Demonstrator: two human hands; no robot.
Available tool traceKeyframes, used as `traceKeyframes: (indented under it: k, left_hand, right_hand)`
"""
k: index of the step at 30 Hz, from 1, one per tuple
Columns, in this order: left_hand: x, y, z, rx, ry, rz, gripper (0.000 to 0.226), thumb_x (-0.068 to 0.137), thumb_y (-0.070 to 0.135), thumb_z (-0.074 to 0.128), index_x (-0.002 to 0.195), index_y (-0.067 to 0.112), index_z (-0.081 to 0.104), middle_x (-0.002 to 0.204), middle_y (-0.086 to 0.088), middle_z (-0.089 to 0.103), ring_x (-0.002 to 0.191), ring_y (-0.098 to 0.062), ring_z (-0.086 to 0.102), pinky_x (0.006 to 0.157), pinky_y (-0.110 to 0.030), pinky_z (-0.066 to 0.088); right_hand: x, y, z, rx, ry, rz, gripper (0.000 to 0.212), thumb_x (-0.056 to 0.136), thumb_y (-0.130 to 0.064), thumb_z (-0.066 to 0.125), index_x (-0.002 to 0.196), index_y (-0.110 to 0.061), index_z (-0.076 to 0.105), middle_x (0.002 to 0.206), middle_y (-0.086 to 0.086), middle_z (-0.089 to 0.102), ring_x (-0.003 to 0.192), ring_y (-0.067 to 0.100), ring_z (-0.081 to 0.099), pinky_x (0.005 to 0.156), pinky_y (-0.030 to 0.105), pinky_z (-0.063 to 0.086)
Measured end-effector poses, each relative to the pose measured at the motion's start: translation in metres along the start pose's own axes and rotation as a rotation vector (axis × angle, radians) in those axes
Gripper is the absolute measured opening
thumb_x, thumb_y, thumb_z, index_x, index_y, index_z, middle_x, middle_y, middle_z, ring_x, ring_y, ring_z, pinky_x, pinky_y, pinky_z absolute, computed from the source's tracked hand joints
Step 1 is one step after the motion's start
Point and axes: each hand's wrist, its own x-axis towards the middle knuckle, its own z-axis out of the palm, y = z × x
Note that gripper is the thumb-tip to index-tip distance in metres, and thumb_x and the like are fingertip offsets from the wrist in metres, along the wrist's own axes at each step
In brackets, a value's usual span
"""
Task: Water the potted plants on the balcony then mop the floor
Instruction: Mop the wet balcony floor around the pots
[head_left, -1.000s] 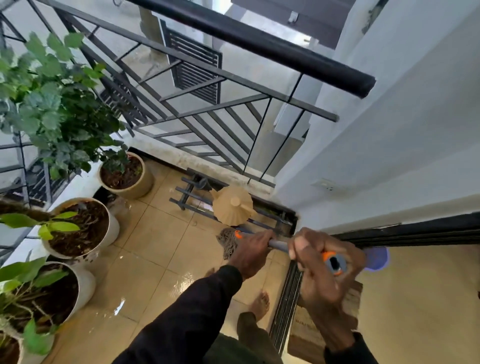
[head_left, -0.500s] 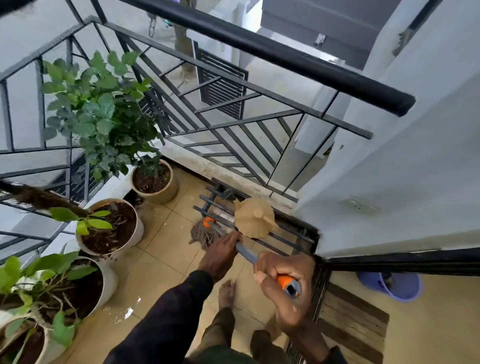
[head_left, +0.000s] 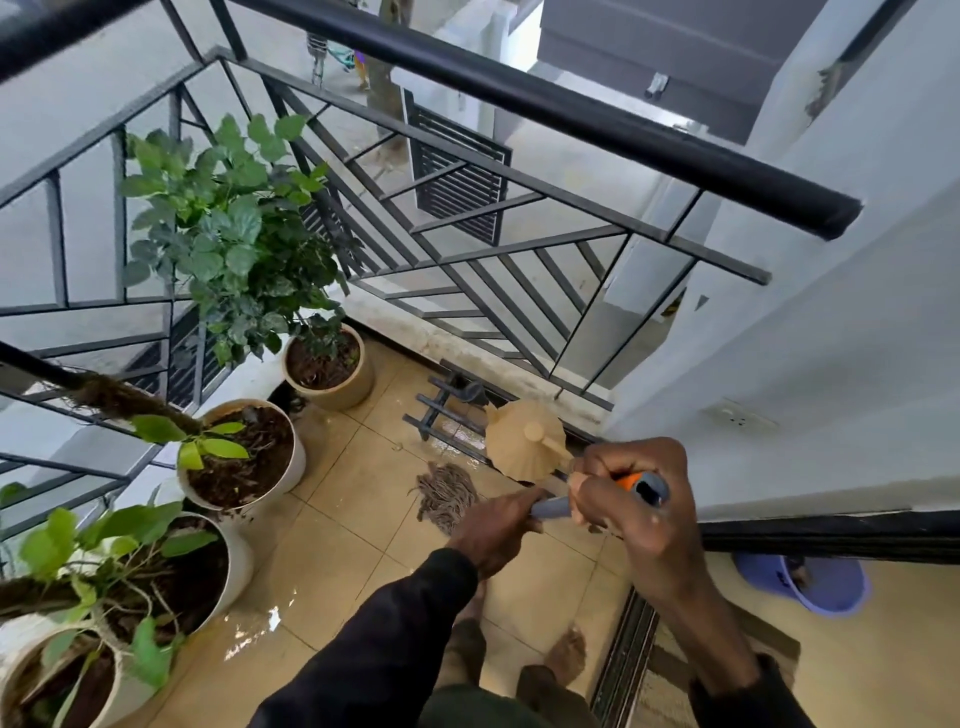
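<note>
A mop with a grey shaft (head_left: 549, 506) and orange end points down at the wet beige tile floor (head_left: 358, 499). Its stringy head (head_left: 445, 493) lies on the tiles in front of my bare feet. My left hand (head_left: 496, 530) grips the shaft lower down. My right hand (head_left: 634, 504) grips the orange top end. Several potted plants line the left side: a bushy one in a tan pot (head_left: 332, 371), a white pot (head_left: 244, 457) with a small sprout, and two larger white pots (head_left: 228, 561) nearer me.
A black metal railing (head_left: 519, 244) closes the balcony ahead and left. A dark metal rack (head_left: 441, 410) and a tan cone-shaped object (head_left: 524, 439) lie by the corner. The white wall (head_left: 805, 338) stands right. A purple bucket (head_left: 815, 582) sits indoors past the sliding-door track (head_left: 623, 654).
The mop head has shifted left and then toward me across the tiles. Both hands stayed on the shaft, and my view has swung to the left.
</note>
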Motion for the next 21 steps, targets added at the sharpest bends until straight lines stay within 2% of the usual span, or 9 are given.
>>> traceKeyframes:
  k: [2,4,6,8,11,14,17,19,21]
  left_hand:
    - [0.0,-0.001,0.004,0.03,0.008,-0.003,0.021,0.104,0.014,0.049,0.122,0.016,0.059,0.112,-0.003,0.069,0.096,-0.018,0.062,0.081,-0.028,0.047]
    - [0.0,-0.002,0.001,0.094,0.045,-0.003,0.016,0.105,0.013,0.048,0.117,0.013,0.06,0.111,-0.004,0.067,0.092,-0.015,0.056,0.077,-0.02,0.033]
    - [0.002,-0.009,-0.011,0.13,0.065,-0.006,0.014,0.104,0.013,0.05,0.115,0.014,0.059,0.109,-0.002,0.067,0.093,-0.017,0.058,0.073,-0.022,0.027]
    - [0.002,-0.021,-0.021,0.169,0.081,0.018,0.016,0.101,0.008,0.051,0.112,0.016,0.058,0.104,-0.002,0.069,0.087,-0.024,0.063,0.069,-0.029,0.028]
    - [0.0,-0.048,-0.033,0.214,0.116,0.0,0.021,0.097,0.002,0.051,0.108,0.019,0.054,0.096,-0.004,0.069,0.077,-0.028,0.063,0.062,-0.033,0.04]
    - [-0.009,-0.06,-0.045,0.209,0.132,0.008,0.024,0.095,0.0,0.048,0.107,0.02,0.053,0.097,-0.002,0.067,0.078,-0.026,0.064,0.067,-0.038,0.054]
    - [-0.016,-0.058,-0.047,0.149,0.152,-0.03,0.022,0.095,0.001,0.049,0.107,0.018,0.056,0.099,-0.001,0.066,0.078,-0.023,0.058,0.068,-0.034,0.047]
    - [-0.017,-0.056,-0.047,0.137,0.183,-0.073,0.019,0.097,0.004,0.052,0.108,0.02,0.053,0.101,0.0,0.066,0.075,-0.018,0.049,0.067,-0.03,0.035]
    - [-0.016,-0.052,-0.049,0.142,0.188,-0.084,0.018,0.099,0.006,0.052,0.11,0.02,0.053,0.101,-0.001,0.067,0.074,-0.021,0.051,0.066,-0.031,0.036]
  right_hand:
    - [-0.005,0.002,0.002,-0.045,-0.032,0.017,0.034,0.077,-0.027,0.064,0.06,0.001,0.055,0.057,0.019,0.047,0.055,0.037,0.049,0.05,0.047,0.044]
    - [-0.011,0.005,0.006,-0.06,-0.071,0.015,0.028,0.082,-0.024,0.066,0.063,-0.008,0.053,0.059,0.015,0.047,0.057,0.035,0.05,0.054,0.042,0.047]
    - [-0.017,0.006,0.01,-0.033,-0.109,0.023,0.03,0.083,-0.02,0.067,0.06,-0.024,0.048,0.058,0.003,0.047,0.056,0.031,0.049,0.056,0.036,0.045]
    - [-0.022,0.007,0.017,0.008,-0.148,0.023,0.039,0.081,-0.01,0.067,0.062,-0.037,0.046,0.06,-0.01,0.044,0.055,0.027,0.045,0.056,0.036,0.042]
    - [-0.028,0.01,0.027,0.065,-0.157,0.022,0.036,0.076,-0.004,0.066,0.057,-0.026,0.044,0.061,-0.017,0.042,0.055,0.024,0.04,0.056,0.04,0.039]
    - [-0.031,0.012,0.04,0.113,-0.2,0.042,0.037,0.072,0.004,0.067,0.055,-0.019,0.044,0.059,-0.016,0.039,0.054,0.019,0.037,0.055,0.034,0.036]
    - [-0.029,0.009,0.051,0.137,-0.247,0.065,0.047,0.07,0.011,0.062,0.06,-0.029,0.04,0.057,-0.009,0.034,0.052,0.018,0.032,0.054,0.026,0.03]
    - [-0.023,0.004,0.054,0.144,-0.265,0.054,0.039,0.072,0.001,0.062,0.059,-0.027,0.038,0.055,-0.006,0.033,0.05,0.019,0.03,0.052,0.027,0.028]
    - [-0.016,0.001,0.052,0.156,-0.266,0.022,0.035,0.074,-0.007,0.061,0.056,-0.027,0.038,0.053,-0.006,0.033,0.046,0.021,0.028,0.048,0.032,0.027]
